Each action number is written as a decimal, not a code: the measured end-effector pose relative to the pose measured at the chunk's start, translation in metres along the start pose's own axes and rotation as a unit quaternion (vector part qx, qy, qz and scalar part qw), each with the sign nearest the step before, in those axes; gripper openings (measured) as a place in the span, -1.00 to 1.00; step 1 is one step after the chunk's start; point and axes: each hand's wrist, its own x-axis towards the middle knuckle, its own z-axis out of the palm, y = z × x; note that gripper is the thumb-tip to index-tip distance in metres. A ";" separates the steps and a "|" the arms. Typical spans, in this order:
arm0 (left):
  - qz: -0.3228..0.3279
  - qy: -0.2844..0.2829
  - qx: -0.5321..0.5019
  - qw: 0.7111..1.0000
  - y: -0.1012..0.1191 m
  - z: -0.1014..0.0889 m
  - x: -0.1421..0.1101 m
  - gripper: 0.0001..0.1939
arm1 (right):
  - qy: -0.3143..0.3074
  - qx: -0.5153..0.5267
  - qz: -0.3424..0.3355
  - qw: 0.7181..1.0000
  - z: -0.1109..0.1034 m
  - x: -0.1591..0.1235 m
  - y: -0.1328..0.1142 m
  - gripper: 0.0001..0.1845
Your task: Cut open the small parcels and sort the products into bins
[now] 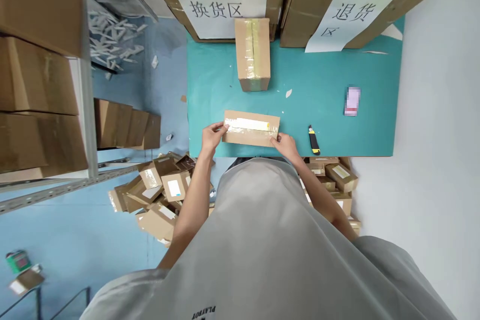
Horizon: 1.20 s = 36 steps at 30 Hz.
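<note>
A flat-looking brown cardboard box (247, 137) with clear tape and a white label (251, 124) on top lies at the near edge of the teal table. My left hand (212, 138) pinches its left end between thumb and fingers. At the lower right corner, my right hand (285, 145) grips the same box. Beyond it stands a taller taped carton (253, 55), close to the big bins. To the right of my right hand lies a yellow and black utility knife (314, 141).
Two large open cartons with paper signs, a left bin (221, 10) and a right bin (345, 17), line the table's back. A blurred pinkish item (351, 101) lies on the right. Shelved boxes (41, 75) stand left; discarded cartons (161, 195) heap on the floor.
</note>
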 end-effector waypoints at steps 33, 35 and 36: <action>-0.052 -0.077 0.035 0.995 0.006 0.052 0.039 -0.42 | 0.024 0.422 0.047 0.905 0.001 0.080 0.067 -0.02; -0.044 -0.087 0.079 0.992 0.017 0.053 0.045 -0.33 | 0.019 0.437 0.052 0.898 -0.005 0.086 0.056 0.01; -0.027 -0.087 0.107 0.990 0.022 0.053 0.046 -0.29 | 0.029 0.437 0.049 0.898 -0.007 0.086 0.051 0.00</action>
